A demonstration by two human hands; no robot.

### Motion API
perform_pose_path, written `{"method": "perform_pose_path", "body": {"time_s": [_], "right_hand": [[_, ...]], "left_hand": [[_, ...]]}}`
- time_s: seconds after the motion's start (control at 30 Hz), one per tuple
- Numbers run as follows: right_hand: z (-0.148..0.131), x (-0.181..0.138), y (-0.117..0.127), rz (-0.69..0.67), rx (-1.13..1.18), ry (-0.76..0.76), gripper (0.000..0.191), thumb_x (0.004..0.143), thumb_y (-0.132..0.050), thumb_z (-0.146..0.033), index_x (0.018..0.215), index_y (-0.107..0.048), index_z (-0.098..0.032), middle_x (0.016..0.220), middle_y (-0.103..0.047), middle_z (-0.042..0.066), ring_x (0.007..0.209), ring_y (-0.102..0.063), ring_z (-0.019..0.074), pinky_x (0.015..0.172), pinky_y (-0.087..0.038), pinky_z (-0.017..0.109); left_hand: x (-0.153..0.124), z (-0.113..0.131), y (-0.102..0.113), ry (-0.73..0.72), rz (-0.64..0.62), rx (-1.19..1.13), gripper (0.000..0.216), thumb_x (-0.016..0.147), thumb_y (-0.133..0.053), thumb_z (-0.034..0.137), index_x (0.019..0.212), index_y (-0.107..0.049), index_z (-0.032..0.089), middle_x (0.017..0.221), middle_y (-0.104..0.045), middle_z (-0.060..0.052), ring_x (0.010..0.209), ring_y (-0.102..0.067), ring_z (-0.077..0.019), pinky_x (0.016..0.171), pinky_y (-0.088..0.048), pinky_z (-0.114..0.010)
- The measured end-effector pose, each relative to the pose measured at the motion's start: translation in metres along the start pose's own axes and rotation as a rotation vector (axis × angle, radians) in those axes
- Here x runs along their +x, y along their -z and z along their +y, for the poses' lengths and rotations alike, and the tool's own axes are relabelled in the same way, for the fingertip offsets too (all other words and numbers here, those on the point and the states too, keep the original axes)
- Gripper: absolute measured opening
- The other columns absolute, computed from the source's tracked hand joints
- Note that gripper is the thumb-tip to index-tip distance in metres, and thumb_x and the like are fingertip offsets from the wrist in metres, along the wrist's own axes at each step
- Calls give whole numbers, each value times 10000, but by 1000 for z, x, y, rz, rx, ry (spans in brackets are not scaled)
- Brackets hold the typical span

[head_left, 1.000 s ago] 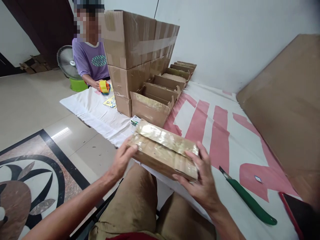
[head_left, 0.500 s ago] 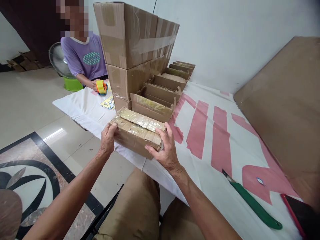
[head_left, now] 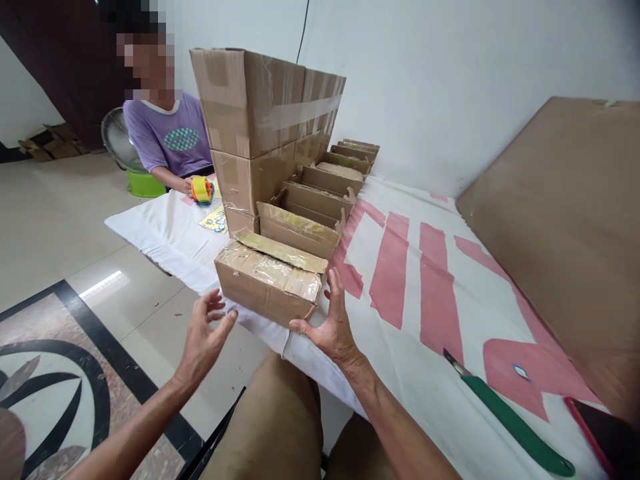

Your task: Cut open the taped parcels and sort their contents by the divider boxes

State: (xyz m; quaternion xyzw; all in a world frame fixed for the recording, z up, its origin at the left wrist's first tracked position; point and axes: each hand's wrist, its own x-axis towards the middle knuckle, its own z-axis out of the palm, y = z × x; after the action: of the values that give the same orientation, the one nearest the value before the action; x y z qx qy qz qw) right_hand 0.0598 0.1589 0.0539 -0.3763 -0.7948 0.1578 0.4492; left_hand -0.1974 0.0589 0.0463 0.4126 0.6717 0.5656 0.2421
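Open cloth-covered desk right of the taped box; stacked cartons and a box row block behind.

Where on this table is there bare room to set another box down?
Free: the red-striped cloth between the row of small boxes and the leaning cardboard sheet, above the green knife. Crowded: the left edge, with the taped box and stacked cartons.

You carried taped box from over lap forward, set it on cloth at near end of box row (touching next box). Left hand now off it, fingers spread, clear of its left end. Right hand let go too, open just beside right corner.
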Motion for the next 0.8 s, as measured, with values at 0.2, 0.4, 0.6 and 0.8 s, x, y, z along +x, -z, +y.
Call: {"method": "perform_pose_path", "body": {"time_s": [0.2,0.4,0.6,0.8], "right_hand": [[15,2,-3,-74,126,-25,1307,739,-824,-681,1671,7,-296,1724,-174,193,1584,-206,417,1199,-364,660],[20,3,-12,-46,214,-67,1273,740,-845,-624,1672,-49,-278,1676,-293,192,1514,-369,394,1178,-407,623],[24,5,-10,-18,243,-92,1248,740,-854,-548,1672,-61,-305,1660,-323,170,1438,-465,385,1116,-474,610],[28,11,-8,-17,233,-96,1239,726,-868,-461,1669,-77,-322,1660,-330,148,1468,-425,383,1113,-480,607]], "left_hand": [[-16,-11,-34,-134,-48,13,695,817,-759,497,1410,-488,258,1413,-473,-144,1228,-590,-302,890,-620,-462],[-6,-14,-55,-177,19,30,779,793,-783,488,1455,-443,254,1447,-440,-156,1300,-531,-335,958,-610,-537],[-5,-10,-66,-154,38,11,803,783,-795,461,1463,-432,237,1451,-413,-162,1343,-503,-356,1011,-587,-591],[-2,-5,-74,-114,24,-56,798,788,-779,436,1469,-419,229,1468,-394,-171,1360,-493,-360,1055,-553,-618]]}}
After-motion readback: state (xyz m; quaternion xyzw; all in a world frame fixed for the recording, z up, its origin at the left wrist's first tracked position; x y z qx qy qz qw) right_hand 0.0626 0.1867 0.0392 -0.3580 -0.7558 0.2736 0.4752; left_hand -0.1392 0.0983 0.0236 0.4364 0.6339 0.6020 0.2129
